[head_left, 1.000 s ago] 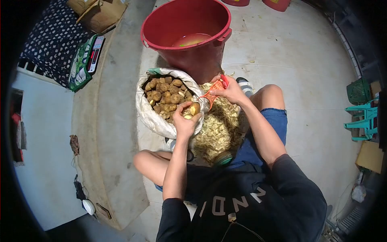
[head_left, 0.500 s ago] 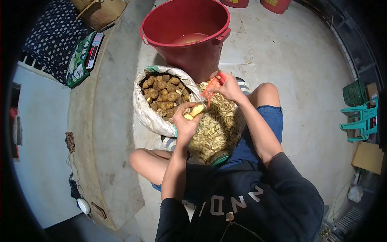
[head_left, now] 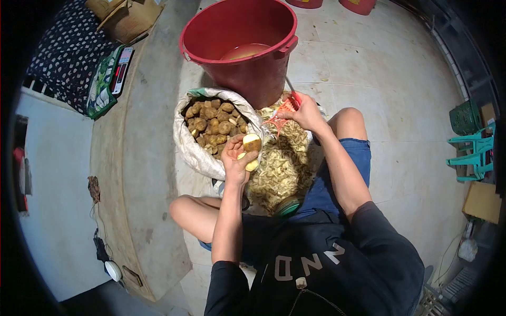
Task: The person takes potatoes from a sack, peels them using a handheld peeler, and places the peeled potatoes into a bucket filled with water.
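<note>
Above pale tiles [head_left: 411, 174], both forearms [head_left: 342, 168] reach forward, left fingers [head_left: 232, 148] grasping a part-peeled potato [head_left: 252, 145], right fingers [head_left: 289, 115] an orange peeler [head_left: 278, 122].

Two hands [head_left: 234, 163], one orange peeler [head_left: 286, 109], one sack [head_left: 194, 159], three red containers [head_left: 250, 79], one scale [head_left: 122, 68] and one green basket [head_left: 465, 120] are counted; the sack's heaped potatoes [head_left: 213, 125] cannot be counted exactly.

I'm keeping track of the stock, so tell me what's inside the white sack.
The white sack holds brown potatoes, a few showing pale patches. Only the top layer shows; whatever lies beneath is covered, and the left hand hides part of the opening.
</note>
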Demonstrator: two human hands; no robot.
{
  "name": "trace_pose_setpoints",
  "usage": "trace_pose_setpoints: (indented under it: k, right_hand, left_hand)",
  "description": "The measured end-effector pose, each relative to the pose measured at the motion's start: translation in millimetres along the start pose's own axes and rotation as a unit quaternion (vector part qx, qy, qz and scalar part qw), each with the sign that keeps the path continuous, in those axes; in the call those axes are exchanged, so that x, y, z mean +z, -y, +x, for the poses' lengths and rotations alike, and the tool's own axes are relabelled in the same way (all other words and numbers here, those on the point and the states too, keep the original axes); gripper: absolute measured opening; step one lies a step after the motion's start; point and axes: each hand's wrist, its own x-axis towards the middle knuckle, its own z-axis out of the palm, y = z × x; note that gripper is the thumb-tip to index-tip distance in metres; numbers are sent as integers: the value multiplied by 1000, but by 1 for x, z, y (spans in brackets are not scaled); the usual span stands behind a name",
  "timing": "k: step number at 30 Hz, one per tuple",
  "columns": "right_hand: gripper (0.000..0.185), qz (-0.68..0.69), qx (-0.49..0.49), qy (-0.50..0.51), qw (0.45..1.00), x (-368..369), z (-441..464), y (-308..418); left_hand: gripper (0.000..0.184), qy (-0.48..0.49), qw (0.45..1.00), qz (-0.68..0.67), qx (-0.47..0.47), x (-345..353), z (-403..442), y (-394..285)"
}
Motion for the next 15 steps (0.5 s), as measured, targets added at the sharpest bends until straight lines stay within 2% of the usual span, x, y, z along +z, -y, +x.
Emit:
trace_pose_setpoints:
  k: [1, 2, 4, 8, 10, 13, 15]
  right_hand:
    - [38, -94, -11, -21, 995, -1, -1, 2]
    - [38, -94, -12, -21, 995, 1, -2, 3]
    - [37, 113, 35, 16, 993, 3, -3, 3]
    - [35, 15, 11, 16, 1000, 6, -5, 8]
    - [33, 135, 34, 43, 989, 15, -5, 3]
    - [31, 212, 10, 64, 975, 31, -9, 5]
    - [31, 193, -4, 76, 978, 35, -11, 6]
  left_hand:
    - [56, -7, 998, -55, -18, 0, 0, -2]
    - [54, 18, 998, -53, -10, -1, 0, -3]
    - [52, -8, 998, -56, -23, 1, 2, -7]
    - [52, -37, 997, -35, -62, -4, 4, -8]
    - [55, -37, 996, -30, -73, -4, 5, -7]
    - [62, -9, 997, -5, -75, -2, 3, -6]
    - [68, 1, 993, -53, -105, -1, 3, -7]
